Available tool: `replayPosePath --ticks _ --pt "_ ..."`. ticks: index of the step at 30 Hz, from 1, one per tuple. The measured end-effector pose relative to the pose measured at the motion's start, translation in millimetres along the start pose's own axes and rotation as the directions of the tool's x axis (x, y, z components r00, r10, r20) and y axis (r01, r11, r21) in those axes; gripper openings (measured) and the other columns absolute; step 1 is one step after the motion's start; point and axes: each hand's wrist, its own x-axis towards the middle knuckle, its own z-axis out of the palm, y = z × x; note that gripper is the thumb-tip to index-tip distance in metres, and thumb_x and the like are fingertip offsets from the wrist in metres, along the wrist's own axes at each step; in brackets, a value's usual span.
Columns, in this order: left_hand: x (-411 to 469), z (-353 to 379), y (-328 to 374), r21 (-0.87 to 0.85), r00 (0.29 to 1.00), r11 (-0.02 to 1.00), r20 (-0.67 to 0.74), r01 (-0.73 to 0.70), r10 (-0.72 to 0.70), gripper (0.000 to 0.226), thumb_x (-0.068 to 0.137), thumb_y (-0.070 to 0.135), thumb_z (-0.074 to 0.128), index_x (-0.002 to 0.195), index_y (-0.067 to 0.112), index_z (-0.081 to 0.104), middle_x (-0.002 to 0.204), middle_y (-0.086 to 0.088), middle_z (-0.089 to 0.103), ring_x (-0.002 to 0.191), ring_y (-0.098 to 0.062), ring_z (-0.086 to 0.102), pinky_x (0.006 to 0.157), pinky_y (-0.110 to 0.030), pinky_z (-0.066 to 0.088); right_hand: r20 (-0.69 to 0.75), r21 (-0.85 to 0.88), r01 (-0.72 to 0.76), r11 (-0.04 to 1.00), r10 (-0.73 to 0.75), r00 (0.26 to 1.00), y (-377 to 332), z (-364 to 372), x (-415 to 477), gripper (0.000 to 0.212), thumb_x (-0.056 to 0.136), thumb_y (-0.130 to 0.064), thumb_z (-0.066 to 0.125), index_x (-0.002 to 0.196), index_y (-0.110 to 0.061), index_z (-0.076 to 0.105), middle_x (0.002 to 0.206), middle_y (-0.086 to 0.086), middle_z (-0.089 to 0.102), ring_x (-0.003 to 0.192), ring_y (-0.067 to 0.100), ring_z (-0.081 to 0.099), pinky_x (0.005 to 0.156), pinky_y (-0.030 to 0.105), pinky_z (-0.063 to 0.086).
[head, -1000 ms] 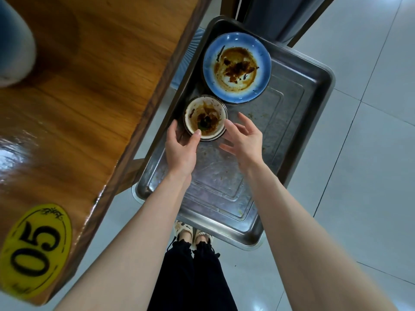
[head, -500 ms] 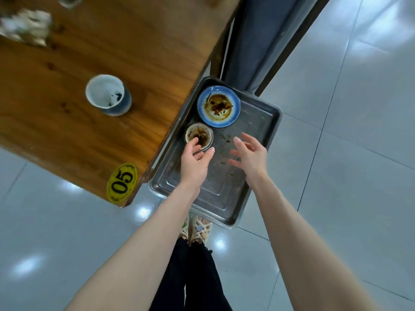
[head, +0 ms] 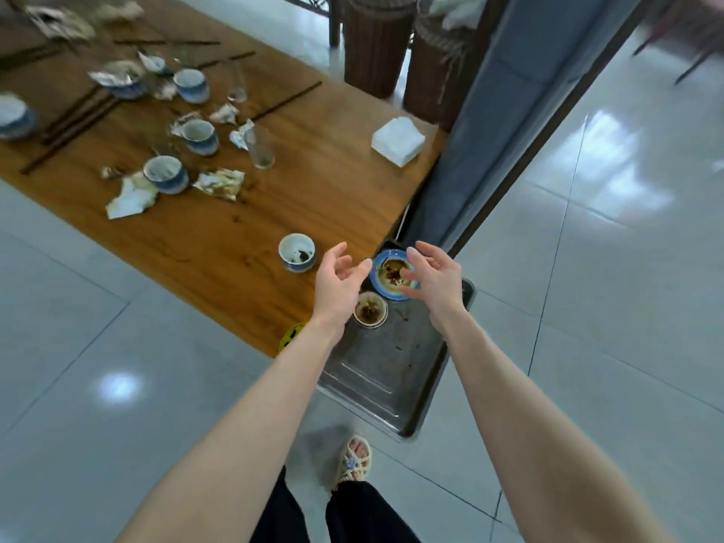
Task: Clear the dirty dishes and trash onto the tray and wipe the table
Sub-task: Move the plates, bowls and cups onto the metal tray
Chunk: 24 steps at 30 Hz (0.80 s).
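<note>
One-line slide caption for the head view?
Left hand and right hand open by tray holding dirty plate and bowl; cup sits on table.

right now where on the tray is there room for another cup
On the grey metal tray, the near half is bare, from the small white bowl to the near rim. Its far end is crowded by that bowl and the blue-rimmed plate. The wooden table is bare between the white napkin stack and the nearest blue-and-white cup.

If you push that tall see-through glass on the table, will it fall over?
Probably, if pushed near its top: the glass is tall and narrow, so it likely tips. It looks nearly empty, so probably light. It seems real glass, so it may break.
</note>
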Motion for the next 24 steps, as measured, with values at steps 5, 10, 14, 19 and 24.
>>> replayPosePath --ticks 5,10,14,19,24 --pt "7.7 -59.7 38.1 -0.024 0.994 0.996 -0.066 -0.084 0.082 0.051 0.090 0.031 0.066 0.136 0.028 0.045 0.126 0.003 0.054 0.113 -0.017 0.054 0.090 -0.030 0.053 0.070 0.034 0.085 0.996 -0.088 0.994 -41.5 53.8 -16.7 0.039 0.092 -0.030 0.062 0.129 -0.016 0.056 0.100 -0.002 0.066 0.085 0.016 0.069 0.057 0.023 0.057" --pt "37.1 -144.9 73.7 -0.046 0.986 0.989 -0.094 -0.142 0.137 0.049 0.089 0.032 0.067 0.134 0.029 0.047 0.119 0.007 0.055 0.106 -0.012 0.056 0.079 -0.022 0.054 0.072 0.066 0.135 0.989 -0.140 0.988 -72.6 138.8 -32.4 0.040 0.092 -0.031 0.063 0.129 -0.018 0.056 0.104 -0.001 0.066 0.087 0.016 0.068 0.061 0.026 0.058" --pt "66.2 -216.7 96.3 -0.023 0.984 0.988 -0.097 -0.154 0.151 0.049 0.088 0.033 0.068 0.133 0.030 0.048 0.122 0.006 0.056 0.109 -0.012 0.056 0.086 -0.028 0.055 0.062 0.078 0.147 0.986 -0.152 0.986 -88.7 214.7 -40.6 0.041 0.092 -0.032 0.063 0.130 -0.018 0.056 0.110 0.001 0.064 0.089 0.017 0.068 0.061 0.024 0.058" --pt "102.1 -295.9 120.1 -0.007 0.980 0.983 -0.073 -0.186 0.185 0.050 0.088 0.032 0.068 0.133 0.026 0.048 0.122 0.002 0.056 0.111 -0.015 0.055 0.083 -0.025 0.053 0.064 0.093 0.151 0.984 -0.158 0.985 -111.8 301.6 -45.4 0.041 0.091 -0.033 0.063 0.129 -0.020 0.056 0.110 -0.001 0.064 0.090 0.016 0.067 0.060 0.022 0.057" --pt "128.4 -348.6 139.2 0.014 0.975 0.982 -0.117 -0.187 0.188 0.049 0.088 0.030 0.068 0.133 0.025 0.049 0.122 0.001 0.058 0.111 -0.016 0.056 0.082 -0.028 0.054 0.084 0.104 0.152 0.983 -0.161 0.983 -129.3 363.7 -44.1 0.041 0.092 -0.030 0.063 0.130 -0.017 0.056 0.099 -0.005 0.065 0.088 0.016 0.068 0.058 0.023 0.057"
